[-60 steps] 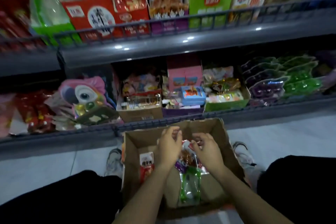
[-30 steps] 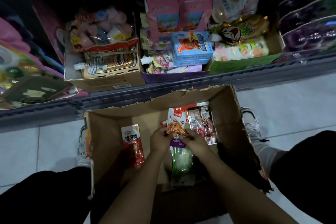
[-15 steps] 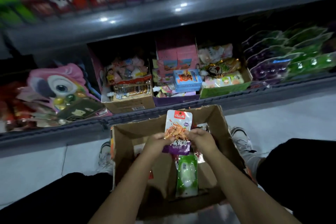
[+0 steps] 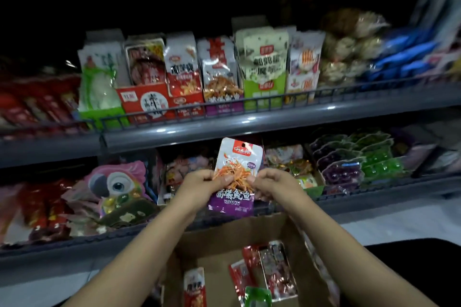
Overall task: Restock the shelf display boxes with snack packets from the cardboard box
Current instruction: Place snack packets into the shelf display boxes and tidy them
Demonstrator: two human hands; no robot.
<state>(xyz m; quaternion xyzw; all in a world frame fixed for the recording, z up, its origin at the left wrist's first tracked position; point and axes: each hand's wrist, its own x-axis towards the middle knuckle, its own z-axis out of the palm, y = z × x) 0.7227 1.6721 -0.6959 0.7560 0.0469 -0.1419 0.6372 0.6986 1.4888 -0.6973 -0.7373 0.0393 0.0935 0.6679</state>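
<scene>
I hold a white-and-purple snack packet (image 4: 235, 169) upright in front of the lower shelf. My left hand (image 4: 199, 185) pinches its left edge and my right hand (image 4: 272, 183) pinches its right edge. Below them stands the open cardboard box (image 4: 214, 247), with several red packets (image 4: 277, 271) and a green one (image 4: 257, 298) inside. On the upper shelf a purple display box (image 4: 223, 107) holds matching packets (image 4: 220, 70), between a red display box (image 4: 144, 102) and a green one (image 4: 264, 90).
A grey wire rail (image 4: 249, 102) runs along the upper shelf front. The lower shelf carries a pink parrot toy pack (image 4: 117, 182), red packs (image 4: 42, 207) at left, purple and green jelly cups (image 4: 354, 162) at right. White floor tiles (image 4: 399, 217) lie to the right.
Both hands have lifted the white-and-purple packet out of the cardboard box to lower-shelf height. My view has tilted up, bringing the upper shelf's display boxes into sight.
</scene>
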